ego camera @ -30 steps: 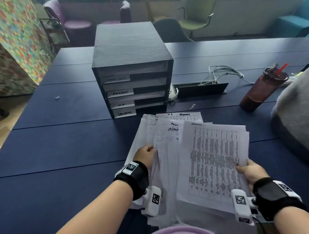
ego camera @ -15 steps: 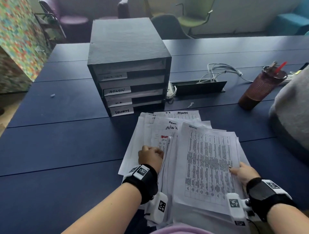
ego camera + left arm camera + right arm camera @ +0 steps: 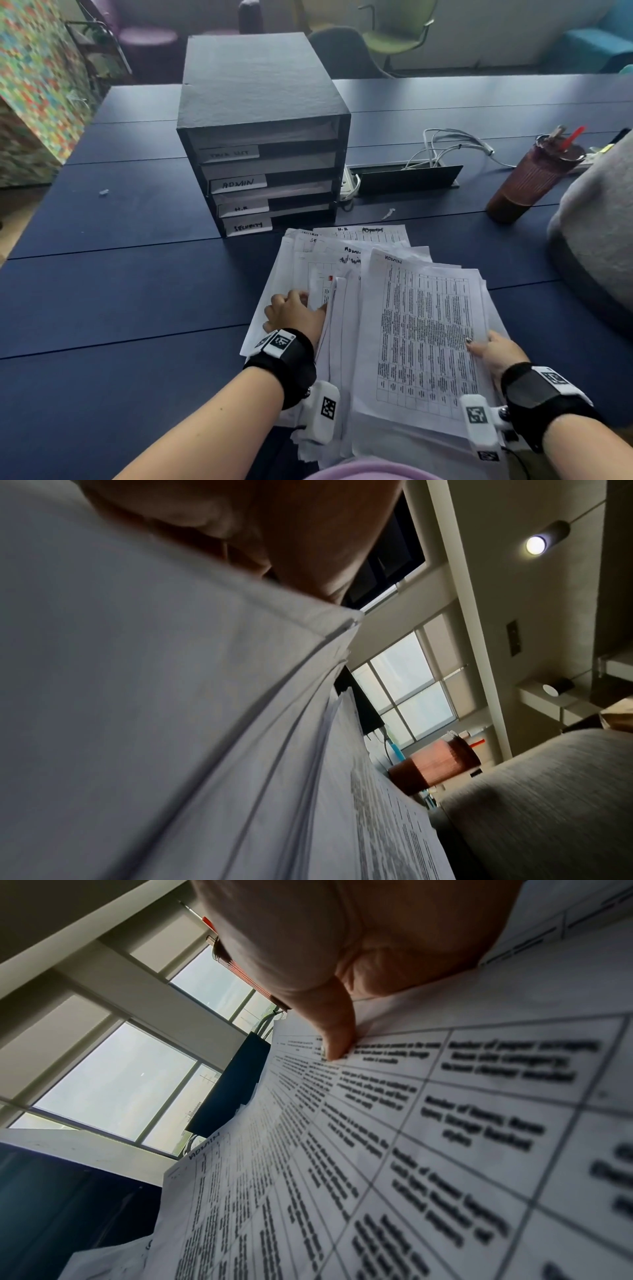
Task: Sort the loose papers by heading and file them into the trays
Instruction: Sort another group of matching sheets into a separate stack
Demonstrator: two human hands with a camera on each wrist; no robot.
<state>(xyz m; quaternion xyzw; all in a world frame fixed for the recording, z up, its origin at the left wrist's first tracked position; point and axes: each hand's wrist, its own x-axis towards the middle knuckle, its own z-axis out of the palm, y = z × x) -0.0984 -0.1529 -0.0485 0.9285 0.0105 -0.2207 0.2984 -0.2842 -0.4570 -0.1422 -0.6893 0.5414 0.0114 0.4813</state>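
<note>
Sorting is barely starting: the loose papers [image 3: 346, 274] are lying fanned on the tabletop [image 3: 137, 281] before the trays [image 3: 270, 178].

The left hand [image 3: 296, 313] is curling its fingers into the sheets' edge; the right hand [image 3: 493, 353] is pinching an ADMIN sheet [image 3: 424, 329]. The trays possibly already hold paper, but their dim slots are hiding it.

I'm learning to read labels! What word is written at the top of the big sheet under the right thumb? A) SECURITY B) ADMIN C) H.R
B: the top sheet, which the right hand pins with its thumb, has ADMIN handwritten at its top edge, matching the second tray's label.
</note>
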